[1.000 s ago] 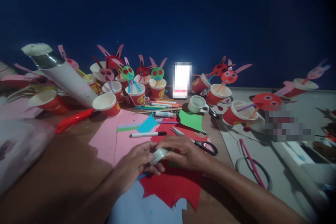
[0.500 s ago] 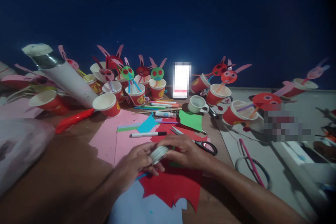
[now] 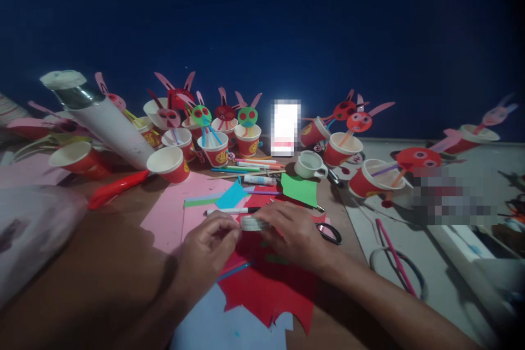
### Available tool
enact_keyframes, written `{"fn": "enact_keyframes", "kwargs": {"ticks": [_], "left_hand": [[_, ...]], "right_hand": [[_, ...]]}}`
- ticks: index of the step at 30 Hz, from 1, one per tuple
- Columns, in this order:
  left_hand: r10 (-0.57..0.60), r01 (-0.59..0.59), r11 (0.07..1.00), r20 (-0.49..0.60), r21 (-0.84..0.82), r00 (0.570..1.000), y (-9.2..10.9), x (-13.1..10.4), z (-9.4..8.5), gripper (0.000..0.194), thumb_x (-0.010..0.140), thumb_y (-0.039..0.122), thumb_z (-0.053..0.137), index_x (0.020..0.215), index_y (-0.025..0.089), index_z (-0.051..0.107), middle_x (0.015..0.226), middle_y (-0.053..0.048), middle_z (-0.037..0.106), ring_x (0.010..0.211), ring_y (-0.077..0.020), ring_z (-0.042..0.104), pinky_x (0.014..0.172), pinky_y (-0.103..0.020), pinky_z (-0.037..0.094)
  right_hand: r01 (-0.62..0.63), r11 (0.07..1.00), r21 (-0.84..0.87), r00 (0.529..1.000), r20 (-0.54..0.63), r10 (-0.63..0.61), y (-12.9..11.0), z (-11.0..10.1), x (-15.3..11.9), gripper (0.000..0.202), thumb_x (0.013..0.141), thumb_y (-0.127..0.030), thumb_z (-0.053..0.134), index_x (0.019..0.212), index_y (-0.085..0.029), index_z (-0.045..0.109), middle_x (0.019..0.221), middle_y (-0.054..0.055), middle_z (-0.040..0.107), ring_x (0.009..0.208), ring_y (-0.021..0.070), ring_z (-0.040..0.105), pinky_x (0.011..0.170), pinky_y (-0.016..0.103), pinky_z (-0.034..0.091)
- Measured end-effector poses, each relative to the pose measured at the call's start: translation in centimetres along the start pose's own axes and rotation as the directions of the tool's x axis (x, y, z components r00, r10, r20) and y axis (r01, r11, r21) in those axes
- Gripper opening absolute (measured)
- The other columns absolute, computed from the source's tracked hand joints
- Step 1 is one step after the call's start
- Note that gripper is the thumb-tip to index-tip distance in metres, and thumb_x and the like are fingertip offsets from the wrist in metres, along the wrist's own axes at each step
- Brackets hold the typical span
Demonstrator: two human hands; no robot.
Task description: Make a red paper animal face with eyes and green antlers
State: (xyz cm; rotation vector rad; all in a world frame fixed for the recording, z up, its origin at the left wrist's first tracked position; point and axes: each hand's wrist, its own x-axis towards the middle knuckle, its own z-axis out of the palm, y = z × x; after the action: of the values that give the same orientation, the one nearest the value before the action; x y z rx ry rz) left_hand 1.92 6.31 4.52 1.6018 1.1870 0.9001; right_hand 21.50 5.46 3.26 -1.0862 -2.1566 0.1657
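Note:
In the middle of the head view, my right hand (image 3: 291, 232) grips a small pale roll of tape (image 3: 252, 223) with printed lines on it. Just left of the roll, my left hand (image 3: 211, 243) has thumb and fingers pinched together; whatever lies between them is too small to make out. Below both hands is a cut sheet of red paper (image 3: 270, 295) with a jagged edge. A thin blue strip (image 3: 237, 270) lies beside my left hand. Scissors (image 3: 329, 233) are partly covered by my right hand, and a black-capped marker (image 3: 229, 211) rests beyond the left.
Red paper cups (image 3: 168, 165) with paper animal heads stand along the back. A white mug (image 3: 310, 164), green paper (image 3: 299, 190) and a glue tube (image 3: 260, 180) lie beyond my hands. A white tube (image 3: 110, 126) leans at left; a plastic bag (image 3: 36, 235) sits nearer.
Both hands have shifted, with the roll moved slightly up and turned level. My left hand has come off the roll to its left, fingers pinched; my right hand keeps hold.

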Motion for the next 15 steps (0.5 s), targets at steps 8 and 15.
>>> {"fn": "enact_keyframes", "kwargs": {"ticks": [8,15], "left_hand": [[0.102,-0.094,0.979,-0.033,0.181,0.994,-0.18,0.05,0.21,0.006,0.077,0.020,0.057,0.072,0.019,0.061,0.073,0.001,0.061,0.070,-0.0124,0.055,0.062,-0.019,0.043],[-0.146,0.145,0.985,-0.007,-0.099,0.989,-0.27,0.13,0.21,0.009,0.074,0.022,0.059,0.068,0.017,0.057,0.066,0.002,0.056,0.062,-0.0106,0.052,0.058,-0.021,0.041]], "right_hand": [[0.092,0.974,-0.206,0.995,-0.009,-0.096,-0.74,-0.31,-0.01,0.017,0.086,-0.014,0.048,0.100,-0.015,0.056,0.088,0.007,0.068,0.080,0.0174,0.062,0.072,0.030,0.045],[0.021,1.000,-0.008,1.000,0.006,-0.021,-0.11,0.45,-0.22,0.016,0.085,-0.015,0.050,0.099,-0.016,0.057,0.086,0.006,0.067,0.074,0.0148,0.060,0.064,0.025,0.044]]}}
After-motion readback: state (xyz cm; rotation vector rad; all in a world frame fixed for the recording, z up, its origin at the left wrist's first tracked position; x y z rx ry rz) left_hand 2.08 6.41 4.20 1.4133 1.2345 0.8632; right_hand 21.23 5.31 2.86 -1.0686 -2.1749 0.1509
